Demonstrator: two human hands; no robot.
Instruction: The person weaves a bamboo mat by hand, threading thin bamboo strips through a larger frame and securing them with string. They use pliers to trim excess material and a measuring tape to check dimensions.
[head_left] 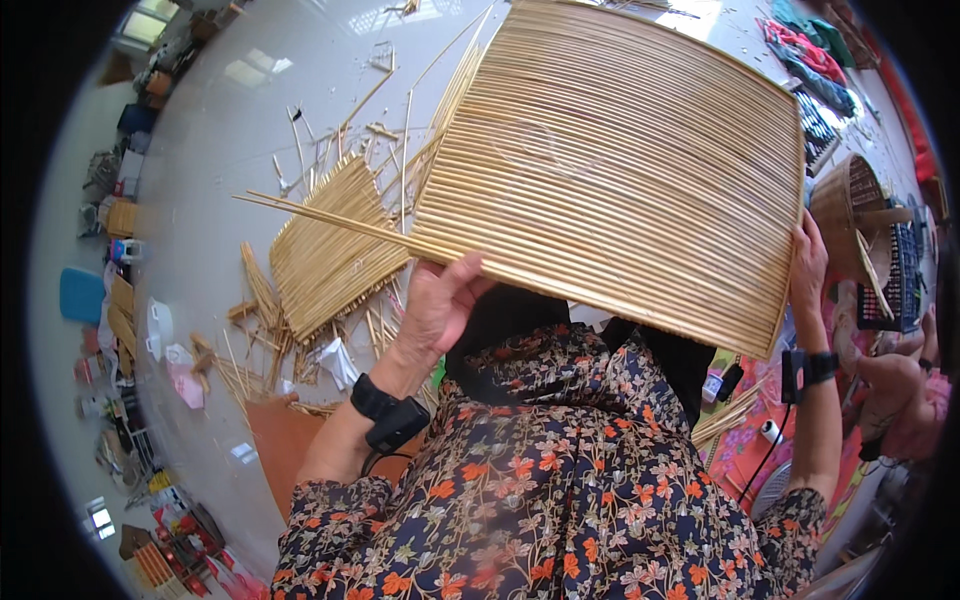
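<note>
The left hand (440, 305) is gripping the near edge of a large woven bamboo mat (610, 170), fingers curled over it, while the right hand (808, 265) is clasping its right edge. The mat is being held up above the floor. Beyond it, loose bamboo strips (325, 240) are lying on the pale floor (230, 130), and a round wicker basket (850, 200) is sitting to the right.

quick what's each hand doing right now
left hand: closed on the near edge of the woven bamboo mat
right hand: gripping the mat's right edge
</note>
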